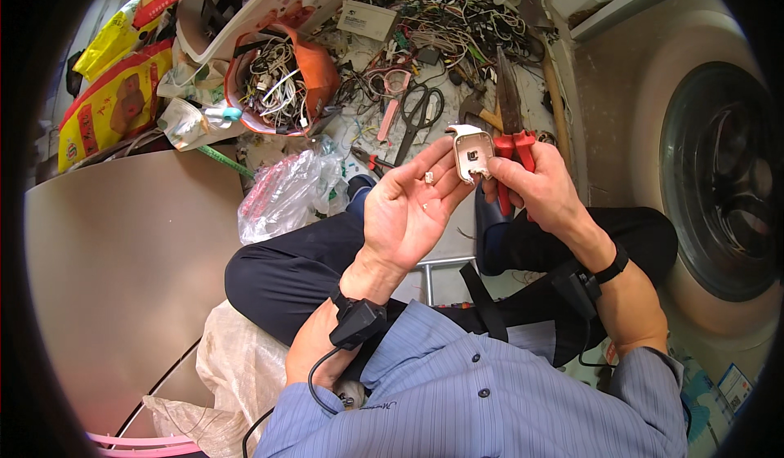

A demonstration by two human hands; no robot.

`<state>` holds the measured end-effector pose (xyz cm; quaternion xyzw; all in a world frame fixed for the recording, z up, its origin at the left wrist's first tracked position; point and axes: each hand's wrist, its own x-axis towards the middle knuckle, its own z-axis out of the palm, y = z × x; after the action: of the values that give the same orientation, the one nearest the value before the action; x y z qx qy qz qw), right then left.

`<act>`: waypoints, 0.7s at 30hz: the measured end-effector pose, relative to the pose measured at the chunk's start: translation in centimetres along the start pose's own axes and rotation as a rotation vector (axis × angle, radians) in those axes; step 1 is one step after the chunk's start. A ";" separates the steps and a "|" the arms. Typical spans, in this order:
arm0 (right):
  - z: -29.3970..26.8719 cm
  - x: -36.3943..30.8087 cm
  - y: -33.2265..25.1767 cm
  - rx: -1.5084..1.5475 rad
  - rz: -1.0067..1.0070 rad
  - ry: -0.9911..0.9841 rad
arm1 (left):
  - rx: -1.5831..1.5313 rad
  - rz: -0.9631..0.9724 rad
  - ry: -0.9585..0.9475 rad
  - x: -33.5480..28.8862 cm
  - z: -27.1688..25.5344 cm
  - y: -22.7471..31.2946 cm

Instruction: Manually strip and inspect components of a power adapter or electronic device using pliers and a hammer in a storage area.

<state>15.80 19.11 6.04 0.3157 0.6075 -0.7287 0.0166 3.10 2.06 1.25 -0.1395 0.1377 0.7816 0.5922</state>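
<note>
My left hand lies palm up with its fingers stretched out. Small white fragments rest on the palm and fingers. At its fingertips is a broken white plastic housing, hollow side toward me, with a small dark part inside and a jagged lower edge. My right hand pinches the housing's right side with the thumb. The same hand is closed around the red handles of a plier-like tool, whose long dark jaws point away from me. Its fingers are partly hidden behind the tool and housing.
Scissors, a pink-handled tool and a hammer lie beyond my hands. A cable heap covers the far floor. An orange bag of cables and a clear plastic bag stand left, a washing machine right.
</note>
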 end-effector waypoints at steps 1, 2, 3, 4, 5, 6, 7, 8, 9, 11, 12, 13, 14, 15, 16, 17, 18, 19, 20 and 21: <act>0.1 0.0 0.0 0.000 0.000 -0.001 | 0.000 0.001 0.000 0.0 -0.2 0.1; 0.2 0.0 0.1 0.001 0.000 -0.003 | -0.075 -0.018 -0.052 0.0 -0.6 0.1; 0.2 0.0 0.2 0.001 -0.001 -0.006 | -0.149 -0.036 -0.105 0.0 -0.8 0.2; 0.3 0.1 0.2 0.000 0.000 -0.007 | -0.150 -0.035 -0.105 0.0 -1.0 0.1; 0.3 0.1 0.2 -0.008 0.012 -0.002 | -0.119 -0.030 -0.080 0.0 -0.8 0.1; 0.4 0.2 0.3 -0.017 0.024 0.004 | -0.087 -0.025 -0.056 0.0 -0.7 0.1; 0.5 0.2 0.3 -0.018 0.025 0.003 | -0.089 -0.024 -0.056 -0.1 -0.4 0.0; 0.6 0.3 0.4 -0.026 0.037 0.013 | -0.073 -0.010 -0.017 -0.1 0.0 -0.1; 0.6 0.3 0.5 -0.035 0.049 0.024 | -0.057 0.004 0.023 -0.2 0.2 -0.1; 0.6 0.5 0.8 -0.058 0.072 0.030 | -0.050 0.003 0.012 -0.1 0.1 -0.2; 0.5 0.6 0.9 -0.080 0.093 0.035 | -0.041 0.002 0.002 0.0 0.1 -0.3; 0.6 0.6 1.0 -0.083 0.094 0.038 | -0.044 0.000 0.000 0.0 0.1 -0.3; 0.7 0.6 1.0 -0.076 0.090 0.031 | 0.001 0.011 0.015 -0.1 0.1 -0.2; 0.7 0.7 1.1 -0.069 0.085 0.025 | 0.047 0.021 0.029 -0.2 0.1 -0.1; 0.5 0.7 1.3 -0.091 0.075 0.003 | 0.058 0.024 0.026 -0.2 0.1 -0.1; 0.5 0.7 1.4 -0.093 0.074 0.008 | 0.057 0.021 0.022 -0.2 0.2 -0.1; 0.5 0.7 1.5 -0.095 0.057 0.010 | 0.076 0.026 0.024 -0.2 0.2 -0.1; 0.6 0.7 1.5 -0.098 0.039 0.012 | 0.095 0.031 0.026 -0.1 0.3 -0.2; 0.8 0.7 1.7 -0.080 0.002 0.022 | 0.078 0.027 0.028 -0.1 0.1 -0.1; 0.7 0.7 1.7 -0.081 0.000 0.026 | 0.079 0.024 0.024 -0.1 -0.1 -0.1</act>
<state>15.63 18.28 4.21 0.3242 0.6367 -0.6994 0.0215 3.19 1.97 1.19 -0.1239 0.1773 0.7810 0.5859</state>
